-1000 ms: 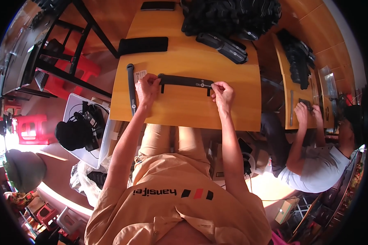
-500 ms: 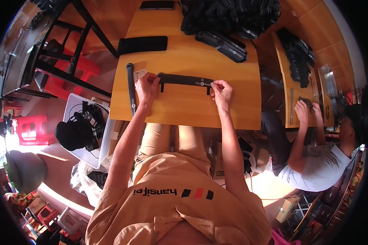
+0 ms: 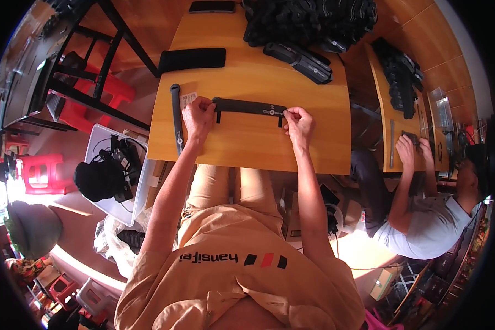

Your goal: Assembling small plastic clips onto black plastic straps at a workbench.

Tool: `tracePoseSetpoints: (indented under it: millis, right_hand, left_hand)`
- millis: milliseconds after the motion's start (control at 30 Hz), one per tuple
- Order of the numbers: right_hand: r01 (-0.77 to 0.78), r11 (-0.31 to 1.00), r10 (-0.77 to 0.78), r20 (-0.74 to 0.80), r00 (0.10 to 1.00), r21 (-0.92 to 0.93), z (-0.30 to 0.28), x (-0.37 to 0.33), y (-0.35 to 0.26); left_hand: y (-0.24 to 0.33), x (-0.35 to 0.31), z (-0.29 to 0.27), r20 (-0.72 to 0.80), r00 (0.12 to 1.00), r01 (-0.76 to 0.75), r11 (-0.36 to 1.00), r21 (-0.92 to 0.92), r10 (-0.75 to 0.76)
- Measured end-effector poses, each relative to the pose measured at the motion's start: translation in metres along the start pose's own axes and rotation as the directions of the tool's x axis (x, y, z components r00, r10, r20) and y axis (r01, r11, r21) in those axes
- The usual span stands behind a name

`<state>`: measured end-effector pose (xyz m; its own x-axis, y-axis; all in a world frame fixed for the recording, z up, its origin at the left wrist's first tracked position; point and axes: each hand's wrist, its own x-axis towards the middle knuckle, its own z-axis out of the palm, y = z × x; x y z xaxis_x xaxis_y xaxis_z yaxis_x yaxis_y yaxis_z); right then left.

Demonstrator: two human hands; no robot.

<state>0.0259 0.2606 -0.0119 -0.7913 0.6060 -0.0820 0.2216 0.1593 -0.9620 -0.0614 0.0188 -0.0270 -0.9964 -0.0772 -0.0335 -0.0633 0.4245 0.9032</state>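
A black strap (image 3: 248,106) with a small pale emblem and two short dark tabs hanging below it stretches sideways over the table. My left hand (image 3: 198,118) pinches its left end between thumb and fingers. Its right end is pinched by my right hand (image 3: 300,127), close to the emblem. Just left of my left hand lies a similar black strap (image 3: 176,115), lengthwise on the wood. Beside that one, a white printed label (image 3: 189,98) is partly covered by my left hand.
The wooden table (image 3: 247,148) holds a black flat pouch (image 3: 192,59), a phone-like slab (image 3: 212,6), a bundle of straps (image 3: 298,61) and a large black heap (image 3: 308,19). A white bin (image 3: 138,212) with black items stands left. Another person's hands (image 3: 412,147) work at a table on the right.
Almost nothing differs; both my hands keep the strap stretched in the same place. The co-worker's hands have barely shifted.
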Motion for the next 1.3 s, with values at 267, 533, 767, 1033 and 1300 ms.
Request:
tracePoseSetpoints:
  millis: [267,533,767,1033,1300]
  right_hand:
    - [0.025,0.998,-0.024,0.012,1.000,-0.050,-0.001,-0.001,-0.001]
    - [0.019,0.995,-0.018,0.006,1.000,-0.095,0.001,-0.001,-0.004]
    - [0.039,0.994,-0.039,-0.002,0.999,-0.101,0.002,0.002,-0.002]
    - [0.015,0.996,-0.015,-0.002,1.000,-0.092,0.001,0.002,-0.004]
    - [0.023,0.993,-0.024,-0.009,1.000,-0.115,0.003,0.001,-0.008]
  left_hand:
    - [0.003,-0.001,0.000,-0.014,0.999,-0.033,0.999,0.019,0.034]
    - [0.006,-0.002,0.000,-0.028,1.000,0.012,0.999,0.033,-0.011]
    - [0.008,-0.002,0.000,-0.042,0.999,0.028,0.999,0.038,-0.026]
    - [0.004,-0.001,0.004,-0.047,0.999,0.017,0.999,0.048,-0.014]
    - [0.006,-0.001,0.002,-0.111,0.988,-0.094,0.986,0.138,0.110]
